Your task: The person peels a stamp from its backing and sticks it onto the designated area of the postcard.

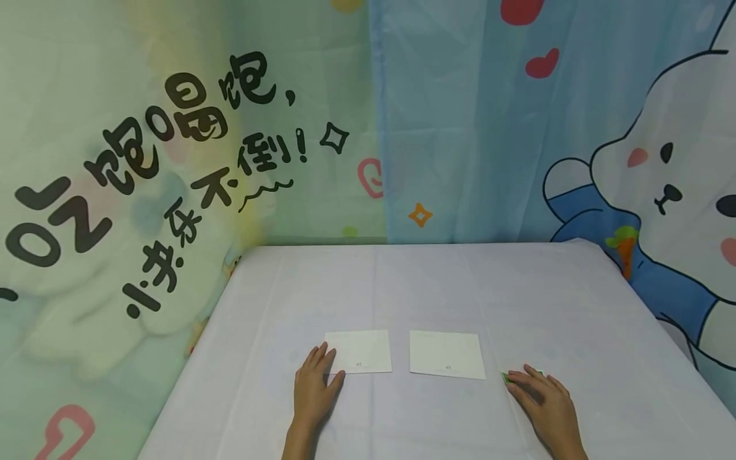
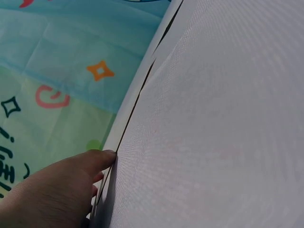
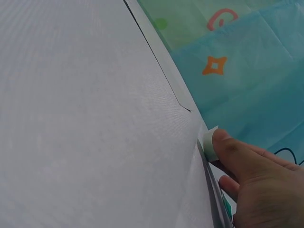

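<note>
Two white cards lie flat on the white-covered table, a left card (image 1: pixel 363 350) and a right card (image 1: pixel 447 352), each with a tiny printed mark near its lower edge. At the left card's left side my left hand (image 1: pixel 315 386) touches it with extended fingers, the thumb near its lower corner. To the right of the other card, my right hand (image 1: pixel 546 404) pinches a small thin piece with green edges (image 1: pixel 505 378). In the right wrist view this piece (image 3: pixel 209 145) shows a pale, curved end at the thumb tip. Most of it is hidden under the fingers.
A white cloth (image 1: pixel 322 281) with fold lines covers the table. Behind it hangs a printed curtain (image 1: pixel 460 128), green on the left and blue on the right, with black lettering and a cartoon rabbit. The table's far edge meets the curtain.
</note>
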Available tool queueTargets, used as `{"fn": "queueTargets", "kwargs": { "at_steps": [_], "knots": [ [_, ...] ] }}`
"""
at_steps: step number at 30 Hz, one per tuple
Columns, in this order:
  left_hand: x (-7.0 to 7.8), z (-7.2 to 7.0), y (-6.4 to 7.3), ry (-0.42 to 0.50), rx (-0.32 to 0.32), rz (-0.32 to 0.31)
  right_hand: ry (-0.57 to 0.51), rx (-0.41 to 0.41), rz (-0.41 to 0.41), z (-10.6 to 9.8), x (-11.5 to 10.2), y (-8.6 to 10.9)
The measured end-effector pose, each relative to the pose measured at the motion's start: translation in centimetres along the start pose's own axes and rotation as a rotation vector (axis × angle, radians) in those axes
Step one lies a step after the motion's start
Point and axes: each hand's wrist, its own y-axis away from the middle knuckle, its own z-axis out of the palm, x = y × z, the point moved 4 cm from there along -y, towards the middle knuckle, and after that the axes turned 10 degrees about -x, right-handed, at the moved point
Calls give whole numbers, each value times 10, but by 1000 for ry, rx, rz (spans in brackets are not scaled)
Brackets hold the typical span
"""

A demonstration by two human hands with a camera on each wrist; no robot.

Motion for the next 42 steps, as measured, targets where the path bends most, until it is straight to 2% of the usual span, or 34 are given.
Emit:
{"fn": "queueTargets", "kwargs": {
  "at_steps": [9,22,29,35,42],
  "knots": [
    [-1,1,1,7,33,18,-18,31,39,-2,-2,1],
    [0,-1,-1,26,37,7,6,69,32,-2,-5,1],
    [0,-2,0,85,45,13,2,123,23,-3,-3,2],
    [0,-2,0,109,51,15,12,112,52,-2,-2,3],
    [1,-4,1,160,29,1,14,105,67,-3,-2,3]
  ]
}}
